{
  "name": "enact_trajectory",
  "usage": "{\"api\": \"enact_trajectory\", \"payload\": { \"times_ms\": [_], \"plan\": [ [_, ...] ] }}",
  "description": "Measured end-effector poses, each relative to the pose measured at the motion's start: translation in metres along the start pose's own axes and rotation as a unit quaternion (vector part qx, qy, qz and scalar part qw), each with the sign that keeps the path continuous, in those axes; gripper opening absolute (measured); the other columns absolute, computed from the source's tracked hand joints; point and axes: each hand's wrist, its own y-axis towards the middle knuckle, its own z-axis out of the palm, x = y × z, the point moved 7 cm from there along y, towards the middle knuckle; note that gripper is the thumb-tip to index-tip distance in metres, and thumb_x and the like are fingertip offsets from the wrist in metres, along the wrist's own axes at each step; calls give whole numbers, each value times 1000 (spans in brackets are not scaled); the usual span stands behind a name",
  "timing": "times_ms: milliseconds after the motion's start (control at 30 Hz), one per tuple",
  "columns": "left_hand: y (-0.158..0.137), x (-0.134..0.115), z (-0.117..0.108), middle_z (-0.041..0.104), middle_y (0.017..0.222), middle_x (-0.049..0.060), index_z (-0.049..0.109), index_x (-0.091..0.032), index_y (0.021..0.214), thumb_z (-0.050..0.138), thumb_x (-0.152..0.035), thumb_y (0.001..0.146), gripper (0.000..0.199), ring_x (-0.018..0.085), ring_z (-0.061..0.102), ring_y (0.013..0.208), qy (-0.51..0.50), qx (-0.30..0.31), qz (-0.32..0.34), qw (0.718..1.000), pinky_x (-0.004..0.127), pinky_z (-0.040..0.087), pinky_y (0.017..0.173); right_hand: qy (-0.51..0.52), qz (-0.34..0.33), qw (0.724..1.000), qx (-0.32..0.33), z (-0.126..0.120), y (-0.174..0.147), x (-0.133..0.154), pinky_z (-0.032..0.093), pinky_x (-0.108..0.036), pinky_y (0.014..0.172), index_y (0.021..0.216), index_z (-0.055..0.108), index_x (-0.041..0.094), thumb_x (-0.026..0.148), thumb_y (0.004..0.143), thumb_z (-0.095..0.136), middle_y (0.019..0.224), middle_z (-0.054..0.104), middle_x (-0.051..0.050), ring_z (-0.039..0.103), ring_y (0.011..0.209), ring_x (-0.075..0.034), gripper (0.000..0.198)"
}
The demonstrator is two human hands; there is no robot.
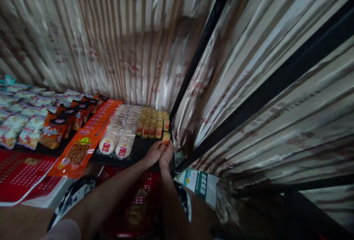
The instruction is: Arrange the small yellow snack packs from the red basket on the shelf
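Observation:
My left hand [154, 153] and my right hand [166, 154] are close together over the front right corner of the black shelf [141, 151]. Between their fingertips is a small yellow snack pack [166, 137] with a red label, held upright. Just behind it, similar yellow packs [151, 129] stand in close rows, their red labels facing me. To the left lie two rows of round white crackers [123, 148] in clear wrappers with red labels. The hidden sides of my fingers cannot be made out.
An orange snack bag strip [80, 149], dark orange bags [52, 131] and white bags [30, 131] fill the shelf's left. Below are red baskets [22, 170], one beneath my arms holding yellow packs [136, 207]. A black frame post [199, 55] and striped sheeting [124, 41] border the shelf.

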Motion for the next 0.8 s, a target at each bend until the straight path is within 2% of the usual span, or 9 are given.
{"api": "enact_trajectory", "payload": {
  "times_ms": [233,433,700,800],
  "plan": [
    [20,4,9,65,113,6,64,-17,102,44,-14,83,28,16,57,108,-17,1,12,1000,30,40,101,-5,19,1000,5,6,20,0,43,-33,83,118,51,8,17,74,37,110,58,-18,54,100,-23,47],
    [34,3,16,66,107,7,66,-16,95,45,-11,81,26,16,59,103,-24,-5,14,1000,30,42,99,-26,23,999,10,13,35,-1,41,-34,88,116,51,7,15,74,37,112,57,-19,53,104,-25,46],
    [37,-3,10,61,122,6,66,-17,98,46,-14,81,25,17,52,118,-31,-3,7,1000,32,34,107,-51,-2,999,-6,19,46,3,43,-32,82,117,50,10,16,75,37,111,57,-18,54,103,-24,45],
    [37,-5,8,59,125,8,65,-16,100,46,-15,82,26,17,50,120,-28,5,14,1000,32,33,108,-57,-33,998,-6,22,50,6,43,-35,82,120,47,6,16,75,35,110,57,-21,55,101,-26,48]
  ]
}}
